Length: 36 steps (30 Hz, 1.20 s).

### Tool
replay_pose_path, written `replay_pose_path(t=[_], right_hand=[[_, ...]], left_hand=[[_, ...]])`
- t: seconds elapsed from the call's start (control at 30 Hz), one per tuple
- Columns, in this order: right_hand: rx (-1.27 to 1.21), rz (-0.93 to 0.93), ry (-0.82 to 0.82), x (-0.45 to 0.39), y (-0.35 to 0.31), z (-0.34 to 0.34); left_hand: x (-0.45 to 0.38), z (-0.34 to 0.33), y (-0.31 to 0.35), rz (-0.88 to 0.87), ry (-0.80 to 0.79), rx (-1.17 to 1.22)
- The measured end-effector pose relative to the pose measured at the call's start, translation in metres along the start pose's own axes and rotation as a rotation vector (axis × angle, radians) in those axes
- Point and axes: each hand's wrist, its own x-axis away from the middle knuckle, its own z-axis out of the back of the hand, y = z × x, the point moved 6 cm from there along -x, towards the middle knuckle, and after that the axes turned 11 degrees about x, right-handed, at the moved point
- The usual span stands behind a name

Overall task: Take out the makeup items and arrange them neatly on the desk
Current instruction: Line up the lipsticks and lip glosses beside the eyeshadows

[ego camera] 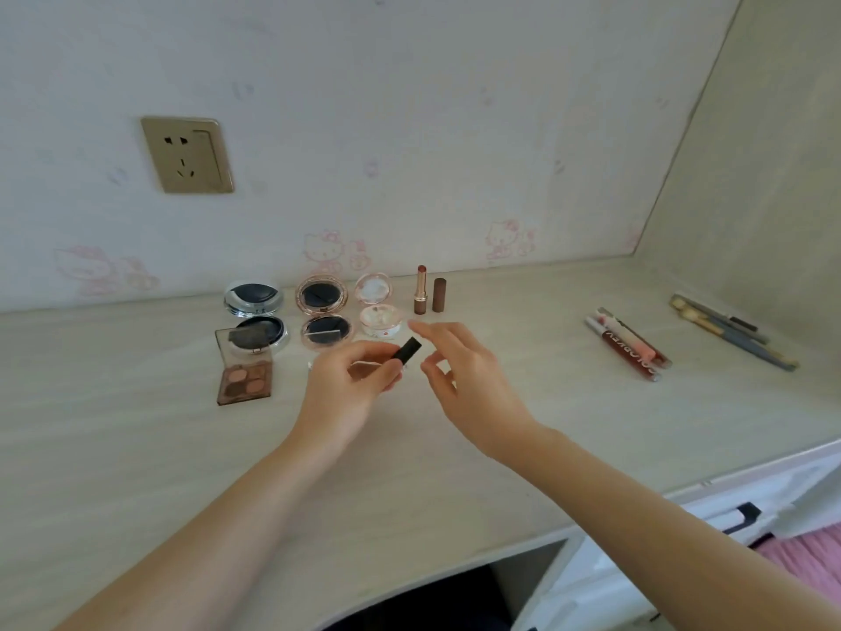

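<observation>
Over the pale wood-grain surface [136, 448], seen from the head camera: left hand [346, 389] raised near the middle, its grip closed round a small black rectangular tube [407, 349], thumb and curled fingers pinching the lower end, the black end poking up toward the right. Right hand [473, 384] just beside it, grip loose and holding nothing, forefinger stretched out, thumb and other fingers slightly bent, not touching the tube.

Behind the hands, in a row along the wall: open silver round compact [254, 318], open rose-gold round compact [324, 317], open pale pink round compact [377, 307], each with lid tilted up. Right of these, upright uncapped gold lipstick [420, 291] with its brown cap [439, 295] standing just beside. In front of the silver compact, open square brown eyeshadow palette [245, 373] with clear lid raised.

Well apart at the right: bundle of red and pink lip gloss tubes [630, 346] lying flat, then grey-handled brushes [732, 332] near the corner. On the wall, beige power socket [187, 155].
</observation>
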Motion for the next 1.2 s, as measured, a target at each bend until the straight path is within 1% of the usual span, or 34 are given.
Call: replay_pose_path(t=[0.13, 0.33, 0.43, 0.53, 0.6, 0.7, 0.77, 0.93, 1.03, 1.1, 1.2], right_hand=[[0.065, 0.053, -0.041, 0.000, -0.008, -0.012], [0.070, 0.051, -0.068, 0.000, -0.014, -0.023], [0.081, 0.063, -0.052, 0.001, -0.018, -0.030], [0.110, 0.052, -0.044, 0.004, -0.021, -0.038], [0.126, 0.068, -0.017, 0.007, -0.024, -0.040], [0.207, 0.150, 0.070, 0.010, -0.033, -0.038], [0.240, 0.181, 0.105, 0.012, -0.036, -0.036], [0.261, 0.208, 0.114, 0.015, -0.036, -0.037], [0.273, 0.210, 0.144, 0.015, -0.036, -0.036], [0.284, 0.215, 0.143, 0.015, -0.035, -0.037], [0.291, 0.228, 0.117, 0.016, -0.035, -0.039]], left_hand=[[0.007, 0.010, 0.003, -0.071, -0.039, -0.193], [0.015, 0.028, 0.007, -0.199, -0.030, -0.307], [0.020, 0.036, 0.010, -0.304, -0.018, -0.404], [0.025, 0.038, 0.015, -0.429, -0.049, -0.536], [0.028, 0.038, 0.015, -0.473, -0.078, -0.627], [0.031, 0.035, 0.015, -0.493, -0.139, -0.760], [0.034, 0.032, 0.017, -0.514, -0.145, -0.857], [0.039, 0.026, 0.018, -0.537, -0.160, -1.009], [0.039, 0.019, 0.011, -0.559, -0.220, -1.194], [0.039, 0.017, 0.010, -0.559, -0.237, -1.243], [0.039, 0.017, 0.012, -0.542, -0.238, -1.235]])
